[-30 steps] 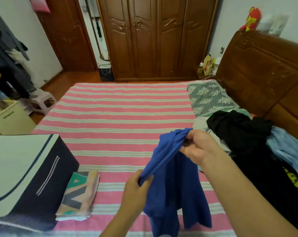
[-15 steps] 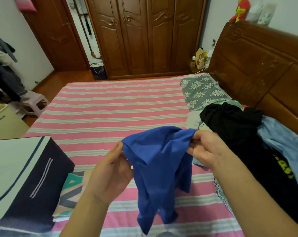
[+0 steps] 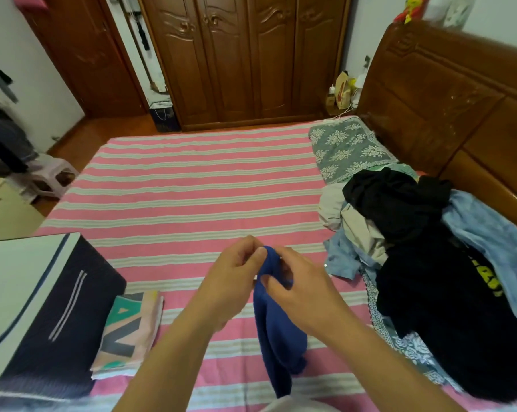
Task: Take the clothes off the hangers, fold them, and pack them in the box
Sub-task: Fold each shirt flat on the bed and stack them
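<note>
A blue garment (image 3: 276, 337) hangs bunched between my two hands above the striped bed (image 3: 177, 203). My left hand (image 3: 230, 281) pinches its top edge from the left. Close against it on the right, my right hand (image 3: 299, 289) grips the same top edge. A dark navy storage box (image 3: 43, 316) with a pale lid stands at the near left. A folded patterned garment (image 3: 129, 334) lies beside the box. A pile of black, light blue and beige clothes (image 3: 423, 248) lies on the right side of the bed. No hanger shows in view.
A grey floral pillow (image 3: 346, 150) lies at the bed's far right by the wooden headboard (image 3: 447, 108). A wooden wardrobe (image 3: 245, 55) stands beyond the bed. A plastic stool (image 3: 52, 176) and hanging clothes are at the left.
My hands, spread apart half a second ago with the blue garment stretched between them, have come together at its top. The garment now hangs down in a narrow bunch.
</note>
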